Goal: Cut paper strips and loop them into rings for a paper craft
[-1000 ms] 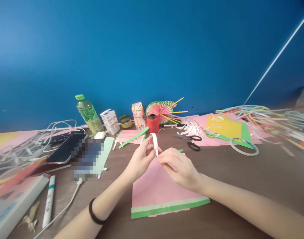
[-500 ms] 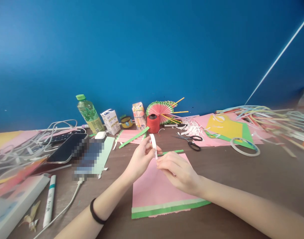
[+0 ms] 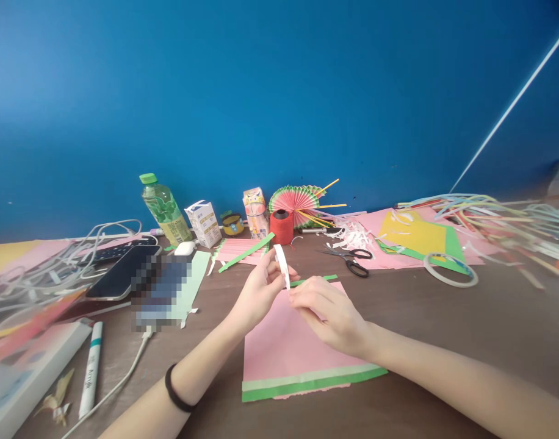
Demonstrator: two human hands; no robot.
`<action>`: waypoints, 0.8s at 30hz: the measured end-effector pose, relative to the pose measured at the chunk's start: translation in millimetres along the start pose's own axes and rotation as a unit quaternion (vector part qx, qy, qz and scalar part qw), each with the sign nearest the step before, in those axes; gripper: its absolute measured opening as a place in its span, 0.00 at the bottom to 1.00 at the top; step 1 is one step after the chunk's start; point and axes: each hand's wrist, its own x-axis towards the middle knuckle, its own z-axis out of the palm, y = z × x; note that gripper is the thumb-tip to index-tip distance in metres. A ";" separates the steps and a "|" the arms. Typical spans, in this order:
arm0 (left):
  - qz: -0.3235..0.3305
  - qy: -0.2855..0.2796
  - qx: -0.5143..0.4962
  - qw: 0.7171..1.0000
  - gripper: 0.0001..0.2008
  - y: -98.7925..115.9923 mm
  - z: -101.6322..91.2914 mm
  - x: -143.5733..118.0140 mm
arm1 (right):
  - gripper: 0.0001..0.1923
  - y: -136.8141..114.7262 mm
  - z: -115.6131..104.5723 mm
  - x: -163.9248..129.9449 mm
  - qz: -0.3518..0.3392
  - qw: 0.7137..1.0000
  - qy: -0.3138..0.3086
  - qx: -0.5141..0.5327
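My left hand (image 3: pixel 262 286) is closed around a thin roll of white tape (image 3: pixel 282 263), turned nearly edge-on above the table. At the roll's lower end my right hand (image 3: pixel 323 311) is closed in a pinch, its fingertips at the tape's end. Below both hands lies a pink sheet of paper (image 3: pixel 284 347) with a green strip (image 3: pixel 313 385) along its near edge. Another green strip (image 3: pixel 328 278) shows at the sheet's far edge, partly hidden by the hands.
Black-handled scissors (image 3: pixel 353 259) lie right of the hands, near a white ring (image 3: pixel 450 277). Farther back stand a red thread spool (image 3: pixel 282 227), a folded paper fan (image 3: pixel 294 201), a carton (image 3: pixel 203 224) and a green bottle (image 3: pixel 165 210). Phone (image 3: pixel 124 272), cables and marker (image 3: pixel 91 369) lie left.
The white tape roll has tilted slightly, and my right hand has shifted a little upward with its pinch. Everything on the table stays where it was.
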 end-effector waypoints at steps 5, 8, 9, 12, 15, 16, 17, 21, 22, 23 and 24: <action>-0.021 0.016 0.001 1.000 0.24 1.6 0.1 1.2 | 0.12 -0.9 0.2 -2.2 -0.013 1.000 -0.003 -0.010; -0.027 0.033 0.013 0.999 0.23 1.3 -3.3 2.6 | 0.12 -2.8 1.3 -2.9 -0.018 1.000 -0.021 -0.006; -0.027 0.035 0.017 0.999 0.22 0.9 -4.8 3.0 | 0.12 -3.5 1.2 -2.4 -0.013 1.000 -0.024 0.000; -0.022 0.016 0.025 0.999 0.21 -1.3 -8.8 3.3 | 0.10 -4.9 -2.4 2.6 0.039 0.999 -0.002 0.027; -0.005 -0.032 0.016 0.999 0.25 -5.0 -11.3 3.3 | 0.08 -4.1 -11.0 10.6 0.128 0.990 0.035 0.044; -0.001 -0.048 0.013 0.999 0.29 -6.3 -11.7 3.3 | 0.06 -3.1 -14.2 13.2 0.156 0.986 0.047 0.046; 0.000 -0.060 0.012 0.998 0.32 -7.5 -12.0 3.2 | 0.05 -1.9 -17.3 15.5 0.182 0.980 0.057 0.047; -0.018 -0.088 0.037 0.995 0.30 -7.0 -11.3 2.1 | 0.02 4.4 -25.8 21.7 0.269 0.952 0.095 0.112; -0.021 -0.094 0.045 0.994 0.28 -5.3 -10.5 1.5 | 0.01 5.9 -27.0 22.7 0.286 0.942 0.100 0.141; -0.023 -0.100 0.051 0.993 0.25 -3.2 -9.7 0.9 | 0.01 7.4 -27.9 23.5 0.300 0.933 0.105 0.168; -0.025 -0.103 0.054 0.993 0.23 -0.9 -8.7 0.2 | 0.01 8.8 -28.5 24.2 0.312 0.924 0.107 0.195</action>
